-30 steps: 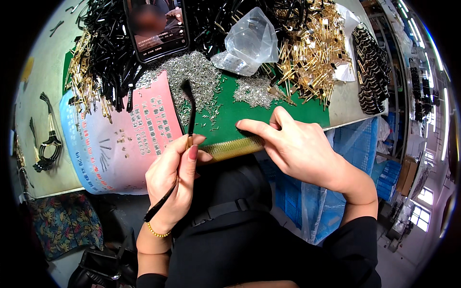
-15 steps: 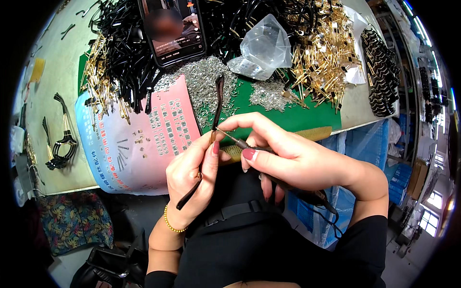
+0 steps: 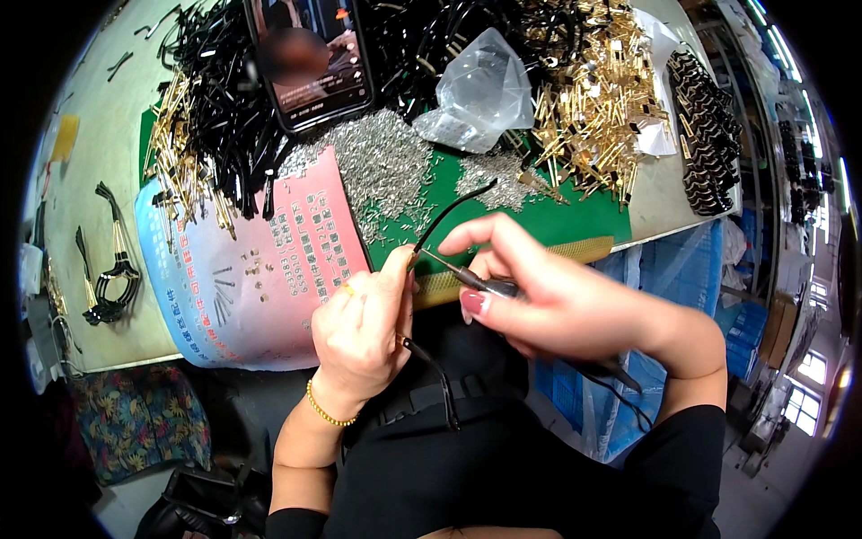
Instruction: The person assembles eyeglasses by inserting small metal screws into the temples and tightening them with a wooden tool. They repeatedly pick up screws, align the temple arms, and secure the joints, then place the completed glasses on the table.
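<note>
My left hand point(image 3: 359, 332) is closed around a black eyeglass temple point(image 3: 456, 205), whose slim curved end rises past my fingertips. Another black temple tip point(image 3: 438, 375) hangs out below the same hand; my fist hides whether the two are joined. A corded electric screwdriver point(image 3: 480, 282) lies in my right hand point(image 3: 557, 301), held by the thumb with the index finger lifted off it. Its thin bit points at the spot where my left thumb and fingers pinch the temple. The right hand is slightly blurred.
Beyond my hands lie silver screws point(image 3: 386, 166) on a green mat point(image 3: 575, 211), piled black temples point(image 3: 229, 108) and gold metal pieces point(image 3: 602, 99). A phone point(image 3: 314, 72) and a clear plastic container point(image 3: 485, 90) stand among them. A printed sheet point(image 3: 269, 310) overhangs the table edge.
My left hand has turned over, its back now facing up, and the temples have swung to the right. The right index finger has lifted slightly from the screwdriver.
</note>
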{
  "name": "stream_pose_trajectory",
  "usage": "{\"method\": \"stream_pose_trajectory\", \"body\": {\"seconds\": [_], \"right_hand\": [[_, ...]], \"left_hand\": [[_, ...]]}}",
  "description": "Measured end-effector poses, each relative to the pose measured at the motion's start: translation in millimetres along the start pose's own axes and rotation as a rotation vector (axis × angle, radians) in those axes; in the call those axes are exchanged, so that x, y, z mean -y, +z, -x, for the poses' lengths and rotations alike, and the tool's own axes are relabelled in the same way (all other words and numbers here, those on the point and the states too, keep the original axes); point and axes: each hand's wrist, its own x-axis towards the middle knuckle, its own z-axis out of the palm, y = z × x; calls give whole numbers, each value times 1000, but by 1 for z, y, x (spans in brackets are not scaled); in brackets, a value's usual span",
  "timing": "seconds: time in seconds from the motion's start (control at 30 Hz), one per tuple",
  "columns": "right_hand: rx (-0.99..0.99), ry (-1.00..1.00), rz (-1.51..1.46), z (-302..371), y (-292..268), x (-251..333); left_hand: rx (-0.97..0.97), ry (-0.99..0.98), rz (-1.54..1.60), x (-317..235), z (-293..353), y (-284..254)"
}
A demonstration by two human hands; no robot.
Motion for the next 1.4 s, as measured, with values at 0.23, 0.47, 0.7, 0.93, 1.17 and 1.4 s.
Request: {"method": "stream_pose_trajectory", "body": {"seconds": [0.23, 0.47, 0.7, 0.93, 1.17, 1.4], "right_hand": [[-414, -412, 811, 25, -10, -3], [-1174, -154, 1116, -15, -127, 45], [-1318, -554, 895, -24, -116, 50], [1, 50, -78, -13, 10, 42], [-176, -273, 764, -16, 36, -14], [-596, -321, 1315, -16, 19, -17]], "left_hand": [[-284, -327, 5, 13, -2, -21], [-425, -402, 152, 49, 6, -16], [-460, -422, 324, 48, 16, -30], [-639, -265, 598, 32, 12, -34], [-177, -449, 393, 24, 12, -31], [-239, -487, 630, 20, 5, -22]]}}
